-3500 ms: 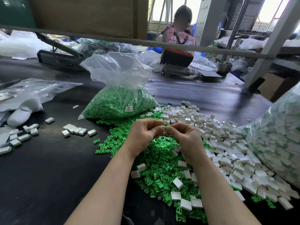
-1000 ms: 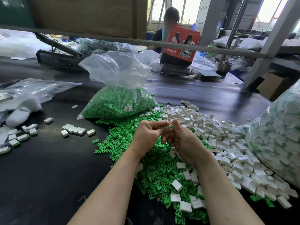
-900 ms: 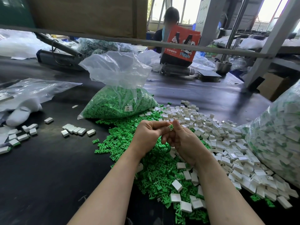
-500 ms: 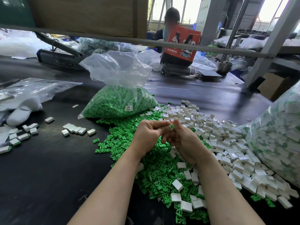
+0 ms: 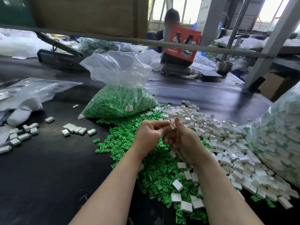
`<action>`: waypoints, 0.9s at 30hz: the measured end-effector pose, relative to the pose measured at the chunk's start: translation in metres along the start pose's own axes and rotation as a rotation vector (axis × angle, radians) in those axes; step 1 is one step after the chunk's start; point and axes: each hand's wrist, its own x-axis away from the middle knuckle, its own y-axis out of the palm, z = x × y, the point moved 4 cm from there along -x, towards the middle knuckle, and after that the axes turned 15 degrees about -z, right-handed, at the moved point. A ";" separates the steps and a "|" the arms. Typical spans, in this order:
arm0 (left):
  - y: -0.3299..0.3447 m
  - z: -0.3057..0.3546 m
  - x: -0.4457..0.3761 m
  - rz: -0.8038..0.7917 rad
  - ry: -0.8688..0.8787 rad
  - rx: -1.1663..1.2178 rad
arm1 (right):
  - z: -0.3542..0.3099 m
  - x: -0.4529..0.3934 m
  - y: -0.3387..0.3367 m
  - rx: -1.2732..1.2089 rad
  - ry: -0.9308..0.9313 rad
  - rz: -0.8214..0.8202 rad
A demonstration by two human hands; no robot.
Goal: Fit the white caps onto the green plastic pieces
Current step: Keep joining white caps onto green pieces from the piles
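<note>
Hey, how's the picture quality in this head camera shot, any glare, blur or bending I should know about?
Head view: the windows behind are blown out white; the wide lens bows the metal bar; the dark table carries a pale sheen at the far end; the hands, left hand and right hand, are sharp and evenly lit.

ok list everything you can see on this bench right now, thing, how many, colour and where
green plastic pieces: loose heap, too many to count, green, table centre under the hands
white caps: loose heap, too many to count, white, right of the green heap
bag of green pieces: one, clear plastic, open top, behind the green heap
bag of white parts: one, clear, far right edge
finished capped pieces: short row plus a scatter further left, white, left side of table
metal bowl: one, silver, back right
red bag: one, red, far side, in front of another person
table: one, black
cap in grip: one, white, between both hands
left hand: pinching the cap
right hand: thumb up beside the cap
</note>
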 end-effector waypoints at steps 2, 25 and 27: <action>0.001 0.001 0.000 -0.007 0.016 0.014 | 0.000 -0.001 -0.001 0.044 -0.006 0.034; -0.024 -0.003 0.004 0.283 0.020 0.074 | -0.015 -0.004 0.017 1.426 0.249 0.122; -0.024 -0.002 0.004 0.285 0.020 0.070 | -0.015 -0.004 0.016 1.413 0.221 0.136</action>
